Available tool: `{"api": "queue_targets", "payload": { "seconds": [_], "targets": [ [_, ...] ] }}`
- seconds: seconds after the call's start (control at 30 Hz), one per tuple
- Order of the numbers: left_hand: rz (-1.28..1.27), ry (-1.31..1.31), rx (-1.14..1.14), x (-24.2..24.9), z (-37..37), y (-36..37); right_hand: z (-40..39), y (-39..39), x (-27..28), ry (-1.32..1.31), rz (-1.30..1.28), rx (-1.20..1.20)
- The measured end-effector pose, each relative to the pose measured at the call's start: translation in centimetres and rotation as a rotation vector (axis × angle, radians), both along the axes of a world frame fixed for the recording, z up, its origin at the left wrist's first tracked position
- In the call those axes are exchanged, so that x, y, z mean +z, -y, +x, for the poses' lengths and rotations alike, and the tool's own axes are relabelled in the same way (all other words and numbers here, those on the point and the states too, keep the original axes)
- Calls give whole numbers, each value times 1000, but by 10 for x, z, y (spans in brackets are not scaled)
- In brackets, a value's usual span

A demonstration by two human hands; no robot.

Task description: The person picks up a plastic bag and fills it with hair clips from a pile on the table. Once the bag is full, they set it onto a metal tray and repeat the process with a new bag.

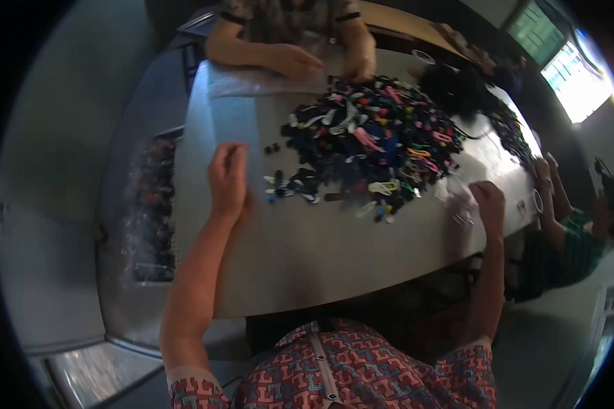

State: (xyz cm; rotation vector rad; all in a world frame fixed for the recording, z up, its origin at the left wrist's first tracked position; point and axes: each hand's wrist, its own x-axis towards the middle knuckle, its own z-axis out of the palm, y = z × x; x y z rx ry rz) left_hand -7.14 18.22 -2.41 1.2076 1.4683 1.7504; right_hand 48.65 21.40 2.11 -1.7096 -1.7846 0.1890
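My left hand hovers over the left part of the grey table, fingers pinched together; whether it holds something small I cannot tell. My right hand rests at the table's right side on clear plastic bags, fingers curled. Between them lies a big heap of small hair clips, mostly black and blue with pink, white and yellow ones. A few loose clips lie at the heap's near-left edge, closest to my left hand.
A person across the table has both hands on a clear plastic sheet. Another person in a green striped sleeve sits at the right. A bin of bagged items stands left of the table. A dark pile lies far right.
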Motion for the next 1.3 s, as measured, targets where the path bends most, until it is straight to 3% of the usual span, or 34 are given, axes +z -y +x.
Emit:
{"api": "queue_targets", "payload": {
  "seconds": [0.17,0.23,0.3,0.33,0.43,0.6,0.73,0.93,1.17,1.23,1.3],
  "targets": [
    [62,-34,-2,2,4,1,31,-23,-9,-107,-174,20],
    [53,6,-30,8,7,2,27,-22,4,-271,-336,-72],
    [44,31,-22,10,7,3,30,-12,-5,-537,-262,21],
    [44,43,-54,10,7,4,54,-23,-12,-588,-429,14],
    [47,50,-74,11,7,4,41,-11,-6,-545,-326,131],
    [52,28,-79,11,6,4,46,-21,-9,-408,-178,109],
    [20,36,-76,13,7,5,39,-34,-3,-95,15,-67],
    [48,36,-98,13,9,6,2,-29,26,158,50,-29],
    [41,3,-92,12,10,5,-19,-31,54,116,152,-42],
    [49,0,-98,11,11,4,-33,-39,54,35,172,-26],
    [67,-34,-81,11,11,5,-63,-39,57,-256,158,81]
  ]
}}
